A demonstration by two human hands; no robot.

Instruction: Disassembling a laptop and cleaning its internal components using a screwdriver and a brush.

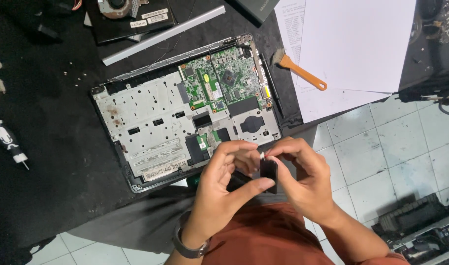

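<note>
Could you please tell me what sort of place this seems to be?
Most likely an electronics repair bench: an opened laptop with its green circuit board bare lies on a black mat, a brush and a screwdriver beside it. Both hands, left hand and right hand, hold a small black part.

- A black worktop (pixel 52 162) carries everything; its edge runs just beside the grips.
- An opened laptop base (pixel 185 110) with a green circuit board lies on it, directly above the grips and nearest to them.
- White paper sheets (pixel 354 44) lie up and right of the grips, overhanging the worktop edge.
- An orange-handled brush (pixel 299 70) rests partly on the sheets.
- A long silver strip (pixel 163 35) lies far above the grips, beyond the laptop base.
- A screwdriver (pixel 9 142) lies well to the left of the grips.
</note>
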